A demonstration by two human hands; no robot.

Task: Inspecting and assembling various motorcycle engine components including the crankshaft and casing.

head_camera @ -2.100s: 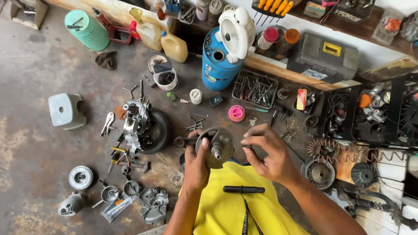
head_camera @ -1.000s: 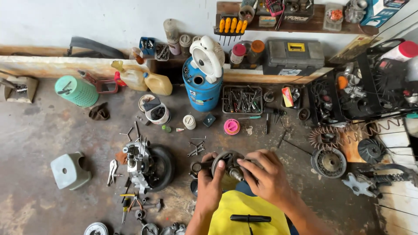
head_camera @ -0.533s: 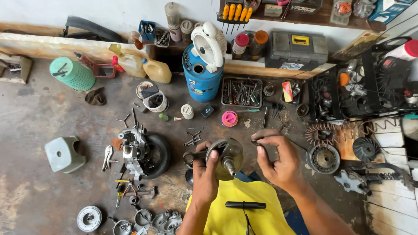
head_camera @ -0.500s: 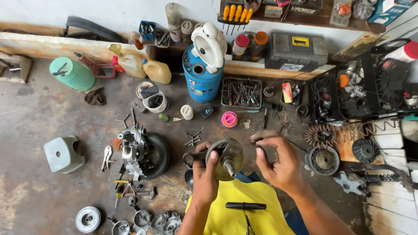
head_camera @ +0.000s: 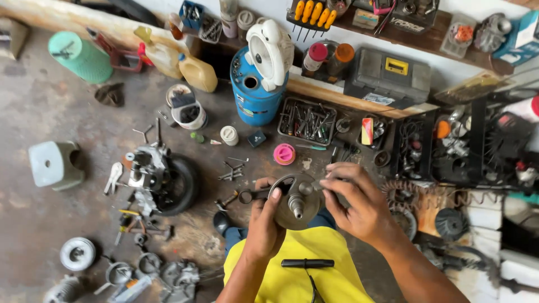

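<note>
My left hand [head_camera: 264,224] grips a round grey metal engine part [head_camera: 293,200] with a short shaft sticking up from its middle and an arm ending in a ring [head_camera: 246,196] to the left. My right hand [head_camera: 356,202] holds the same part at its right edge, fingertips pinched on the rim. Both hands hold it above my lap, over a yellow shirt [head_camera: 297,264]. A black T-handle tool [head_camera: 307,263] lies on the yellow cloth just below the part.
On the stained concrete floor: a dismantled small engine with a black wheel [head_camera: 163,179] to the left, a pale green stool [head_camera: 55,164], loose rings and housings at lower left, a blue drum [head_camera: 254,95], a tray of tools [head_camera: 306,120], a pink cap [head_camera: 284,154], crates of parts at right.
The camera has tilted slightly, shifting the floor in view. Both hands stay on the metal part; the right fingers have shifted along its right rim.
</note>
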